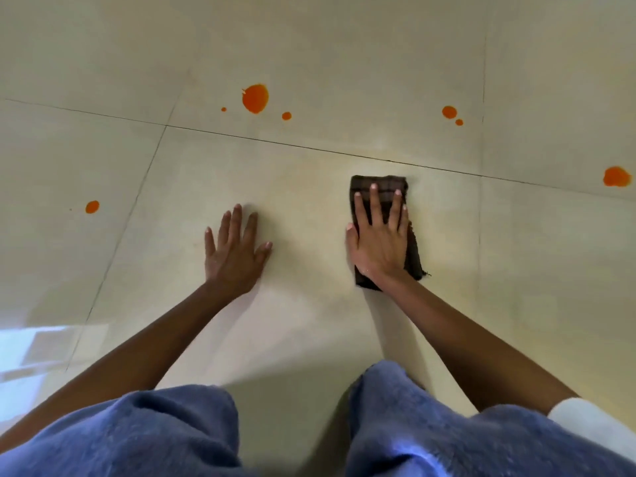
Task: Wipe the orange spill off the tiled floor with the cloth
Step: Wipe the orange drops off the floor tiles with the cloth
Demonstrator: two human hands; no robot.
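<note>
Nearest the person, blue-clad knees (447, 425) rest on the floor (309, 321), and both arms reach forward over one large tile. The left hand (235, 249) lies flat and spread, bare palm on the tile, holding nothing; it looks like a prop for the body's weight. The right hand (378, 235) is also flat, fingers (373, 201) splayed, pressing down on the cloth (378, 184), a dark checked fold whose far edge shows just beyond the fingertips. It pins the cloth rather than clutching it.

The spill is scattered, and none of it touches the cloth. One drop (92, 206) sits on the next tile, well to the left of the left hand. Beyond the grout line (309, 146) ahead lie the big blot (255, 98) with small specks beside it, a pair of drops (449, 112) further right, and a blot (616, 176) near the floor's right edge in view.

Likely risks: a flat, unfolded push could smear orange into streaks or drive it into the grout; a loaded cloth may redeposit colour; the long reach could make the bracing palm slide on glossy tile, or a knee drag through a missed drop.
</note>
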